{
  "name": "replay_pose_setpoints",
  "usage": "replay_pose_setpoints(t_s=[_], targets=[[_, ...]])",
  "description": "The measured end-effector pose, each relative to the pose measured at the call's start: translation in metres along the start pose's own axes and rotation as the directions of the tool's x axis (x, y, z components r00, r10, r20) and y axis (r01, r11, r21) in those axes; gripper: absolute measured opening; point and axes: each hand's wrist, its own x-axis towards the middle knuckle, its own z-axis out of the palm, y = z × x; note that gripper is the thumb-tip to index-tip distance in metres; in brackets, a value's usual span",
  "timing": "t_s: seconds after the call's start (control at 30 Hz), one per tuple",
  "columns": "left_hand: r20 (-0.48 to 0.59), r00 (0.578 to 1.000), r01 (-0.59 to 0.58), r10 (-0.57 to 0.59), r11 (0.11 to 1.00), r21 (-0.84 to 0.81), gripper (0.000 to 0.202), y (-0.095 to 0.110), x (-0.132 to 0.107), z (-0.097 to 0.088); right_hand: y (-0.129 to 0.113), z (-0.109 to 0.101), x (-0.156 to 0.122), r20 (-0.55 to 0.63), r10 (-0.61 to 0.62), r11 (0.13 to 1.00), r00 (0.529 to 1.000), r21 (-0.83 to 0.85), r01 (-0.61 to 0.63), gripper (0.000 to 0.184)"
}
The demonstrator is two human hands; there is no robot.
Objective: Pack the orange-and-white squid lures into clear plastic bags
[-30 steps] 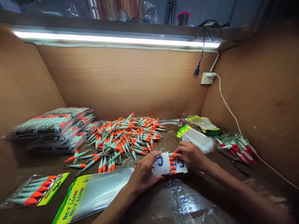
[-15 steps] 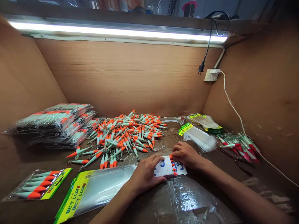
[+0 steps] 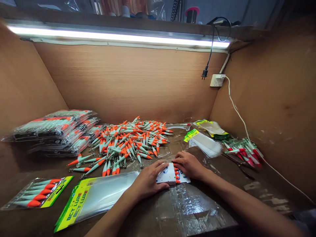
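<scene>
Two hands meet over a folded white card holding orange-tipped lures on a brown worktop.
Head view: the left hand (image 3: 149, 180) grips the white card (image 3: 166, 176) at its left side, thumb along the near edge; the right hand (image 3: 189, 165) curls over the right end by the orange tips (image 3: 176, 176), though whether it pinches anything cannot be told; the card lies near the middle of the worktop (image 3: 150, 215), just right of clear bags (image 3: 108, 194) and nearer than a loose lure pile (image 3: 128, 141); it looks light, the card bendable, the lures hard and perhaps slippery; the flat card sides seem the safest hold, away from any hooks.
</scene>
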Motion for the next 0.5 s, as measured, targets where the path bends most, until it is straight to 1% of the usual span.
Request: replay_pose_setpoints(t_s=[0.07, 0.1, 0.13, 0.17, 0.2, 0.23, 0.27, 0.3, 0.37, 0.43, 0.5], targets=[[-0.016, 1.0, 0.015, -0.015, 1.0, -0.001, 0.087, 0.005, -0.001, -0.002, -0.009, -0.006, -0.002, -0.038, 0.017, 0.999, 0.999, 0.048, -0.015, 0.03], [-0.027, 0.999, 0.023, -0.023, 1.0, -0.009, 0.091, 0.007, -0.004, -0.006, -0.017, -0.008, -0.003, -0.045, 0.006, 0.997, 0.999, 0.076, -0.002, 0.034], [-0.041, 0.999, 0.035, -0.036, 0.999, -0.019, 0.091, 0.008, -0.008, -0.013, -0.025, -0.01, -0.004, -0.032, -0.024, 0.995, 0.999, 0.1, 0.027, 0.038], [-0.057, 0.997, 0.059, -0.061, 0.998, -0.028, 0.086, 0.008, -0.015, -0.023, -0.034, -0.011, -0.005, -0.003, -0.067, 0.991, 0.998, 0.118, 0.067, 0.046], [-0.071, 0.992, 0.098, -0.1, 0.995, -0.032, 0.074, 0.005, -0.025, -0.034, -0.042, -0.012, -0.005, 0.038, -0.112, 0.986, 0.993, 0.131, 0.106, 0.057], [-0.087, 0.984, 0.154, -0.155, 0.988, -0.023, 0.056, 0.001, -0.036, -0.047, -0.049, -0.012, -0.006, 0.082, -0.15, 0.981, 0.985, 0.14, 0.138, 0.068], [-0.103, 0.965, 0.242, -0.242, 0.97, -0.009, 0.042, -0.006, -0.049, -0.059, -0.054, -0.011, -0.005, 0.124, -0.179, 0.976, 0.976, 0.15, 0.16, 0.076], [-0.11, 0.944, 0.314, -0.31, 0.949, 0.026, 0.038, -0.014, -0.062, -0.07, -0.056, -0.012, -0.005, 0.162, -0.205, 0.97, 0.965, 0.166, 0.178, 0.077], [-0.133, 0.915, 0.396, -0.38, 0.91, 0.123, 0.04, -0.033, -0.086, -0.086, -0.052, -0.016, -0.002, 0.234, -0.258, 0.952, 0.937, 0.225, 0.206, 0.07], [-0.141, 0.906, 0.419, -0.399, 0.892, 0.167, 0.036, -0.05, -0.102, -0.093, -0.039, -0.023, 0.001, 0.315, -0.307, 0.927, 0.898, 0.313, 0.207, 0.068], [-0.168, 0.896, 0.436, -0.41, 0.886, 0.161, 0.022, -0.062, -0.108, -0.092, -0.026, -0.033, 0.001, 0.379, -0.312, 0.908, 0.871, 0.39, 0.155, 0.063]])
